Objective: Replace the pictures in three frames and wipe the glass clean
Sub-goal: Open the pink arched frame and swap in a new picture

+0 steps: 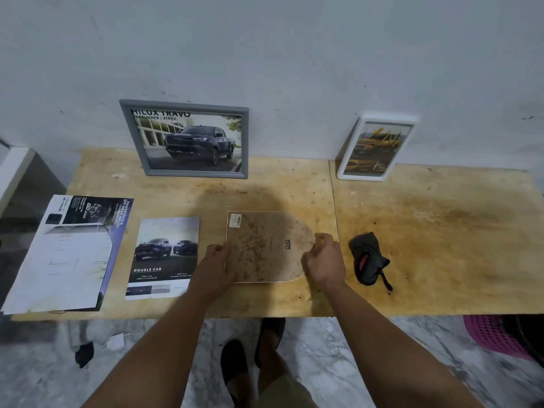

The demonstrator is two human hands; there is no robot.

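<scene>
A third frame [266, 245] lies face down on the wooden table [426, 231], showing a stained brown backing board with one rounded end. My left hand [213, 265] holds its left edge. My right hand [322, 262] grips its rounded right end, fingers curled over the rim. A grey frame [188, 139] with a dark pickup picture leans on the wall at the back. A white frame [375, 148] with a yellow truck picture leans further right. A loose car picture [164, 257] lies left of my hands. A black cloth [368, 259] sits crumpled to the right.
Brochure sheets [67, 254] lie at the table's left end, overhanging the front edge. A pink basket [497, 337] stands on the marble floor under the right side. My feet are on the floor below the table's front edge.
</scene>
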